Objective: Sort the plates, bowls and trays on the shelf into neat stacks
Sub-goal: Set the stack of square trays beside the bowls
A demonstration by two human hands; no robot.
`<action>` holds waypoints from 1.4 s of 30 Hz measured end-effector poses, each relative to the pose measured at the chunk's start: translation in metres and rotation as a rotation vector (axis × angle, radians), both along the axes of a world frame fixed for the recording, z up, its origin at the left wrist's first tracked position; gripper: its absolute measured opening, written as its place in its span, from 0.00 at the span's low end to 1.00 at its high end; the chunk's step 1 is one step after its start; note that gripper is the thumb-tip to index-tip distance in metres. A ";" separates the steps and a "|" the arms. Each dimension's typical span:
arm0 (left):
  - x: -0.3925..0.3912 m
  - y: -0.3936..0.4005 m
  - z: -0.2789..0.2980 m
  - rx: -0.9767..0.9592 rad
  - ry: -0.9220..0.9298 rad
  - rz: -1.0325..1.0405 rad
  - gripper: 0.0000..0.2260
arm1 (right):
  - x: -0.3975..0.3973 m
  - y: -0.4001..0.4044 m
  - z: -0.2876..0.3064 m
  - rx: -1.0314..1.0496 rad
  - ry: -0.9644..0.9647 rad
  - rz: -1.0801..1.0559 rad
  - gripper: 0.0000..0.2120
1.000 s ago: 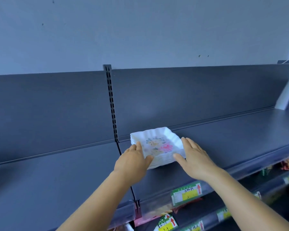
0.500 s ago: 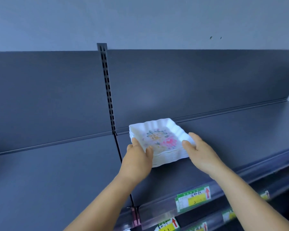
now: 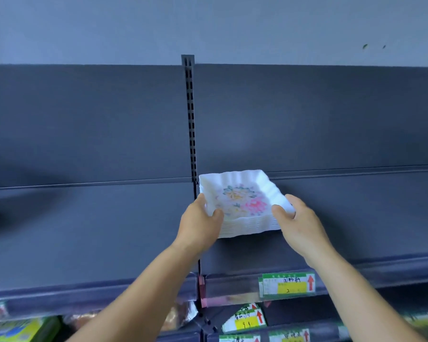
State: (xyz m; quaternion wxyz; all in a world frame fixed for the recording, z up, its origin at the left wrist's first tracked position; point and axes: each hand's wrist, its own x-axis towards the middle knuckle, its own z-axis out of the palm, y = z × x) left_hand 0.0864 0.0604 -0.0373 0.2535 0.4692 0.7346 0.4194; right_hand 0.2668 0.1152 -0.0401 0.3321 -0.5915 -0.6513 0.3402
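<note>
A stack of white square trays (image 3: pixel 241 193) with wavy rims and a flower print rests on the dark grey top shelf (image 3: pixel 356 218), just right of the slotted upright. My left hand (image 3: pixel 199 224) grips the stack's near left corner, thumb over the rim. My right hand (image 3: pixel 298 223) holds the near right corner, thumb on the rim and fingers along the side. The lower trays show only as stacked edges at the front.
A slotted black upright (image 3: pixel 190 119) divides the shelf's back panel. The shelf's front rail carries a green and yellow price label (image 3: pixel 287 284). Lower shelves below hold packaged goods (image 3: pixel 13 329) and more labels (image 3: pixel 247 320). A grey wall rises above.
Both hands have closed around the tray stack's near corners. The view has swung so the stack sits further right and the shelf looks level.
</note>
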 end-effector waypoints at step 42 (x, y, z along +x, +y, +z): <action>-0.350 -0.166 0.024 -0.162 0.143 0.124 0.20 | -0.343 -0.154 0.014 -0.007 -0.009 0.306 0.23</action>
